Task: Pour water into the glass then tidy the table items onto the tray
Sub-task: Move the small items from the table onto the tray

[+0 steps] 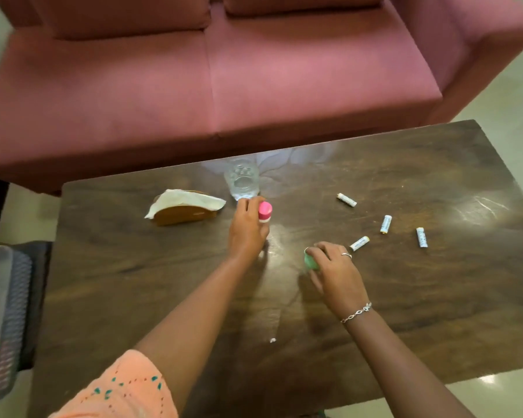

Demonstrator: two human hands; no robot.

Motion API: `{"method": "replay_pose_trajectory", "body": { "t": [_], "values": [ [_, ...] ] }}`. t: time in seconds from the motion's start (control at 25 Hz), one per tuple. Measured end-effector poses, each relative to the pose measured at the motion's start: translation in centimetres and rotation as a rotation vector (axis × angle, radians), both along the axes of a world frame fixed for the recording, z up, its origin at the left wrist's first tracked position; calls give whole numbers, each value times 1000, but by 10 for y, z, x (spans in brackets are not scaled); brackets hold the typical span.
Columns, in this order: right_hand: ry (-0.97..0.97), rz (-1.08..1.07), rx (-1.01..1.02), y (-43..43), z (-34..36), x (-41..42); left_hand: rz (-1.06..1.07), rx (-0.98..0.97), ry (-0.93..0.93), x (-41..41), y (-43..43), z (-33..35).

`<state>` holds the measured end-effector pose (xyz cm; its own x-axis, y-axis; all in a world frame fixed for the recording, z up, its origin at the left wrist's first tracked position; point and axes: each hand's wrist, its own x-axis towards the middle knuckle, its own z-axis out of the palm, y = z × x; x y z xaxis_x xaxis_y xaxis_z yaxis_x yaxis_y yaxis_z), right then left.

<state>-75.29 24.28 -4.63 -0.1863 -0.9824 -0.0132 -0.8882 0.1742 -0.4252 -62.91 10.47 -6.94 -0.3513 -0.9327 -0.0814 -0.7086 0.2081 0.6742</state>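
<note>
Left hand (248, 233) grips pink-capped bottle (265, 211), just beside glass (242, 180) at far edge of counter (420, 312). Right hand (337, 274) curled round small green object (310, 261), unclear what. 4 white tubes (386, 223) loose nearby. For the pour: uncap first, tip slowly, keep the mouth over the glass rim.

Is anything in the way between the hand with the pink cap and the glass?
Nothing visible. The glass stands just beyond the left hand, which grips the pink-capped bottle. The napkin holder sits off to one side, clear of the gap.
</note>
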Motion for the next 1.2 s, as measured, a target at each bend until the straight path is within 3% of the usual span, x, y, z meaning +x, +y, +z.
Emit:
{"method": "replay_pose_trajectory", "body": {
  "t": [0.36, 0.6, 0.8, 0.96, 1.2],
  "values": [
    [-79, 142, -95, -56, 50, 175, 223, -44, 28, 216, -7, 46],
    [-141, 306, -89, -106, 57, 285, 387, -75, -40, 376, -12, 59],
    [-162, 401, -57, -136, 50, 360, 586, 13, -176, 491, -11, 46],
    [-143, 494, -39, -150, 38, 406, 611, 113, -289, 543, -15, 14],
    [-118, 557, 76, -166, 12, 443, 475, 227, -401, 559, -37, -38]
  ]
}}
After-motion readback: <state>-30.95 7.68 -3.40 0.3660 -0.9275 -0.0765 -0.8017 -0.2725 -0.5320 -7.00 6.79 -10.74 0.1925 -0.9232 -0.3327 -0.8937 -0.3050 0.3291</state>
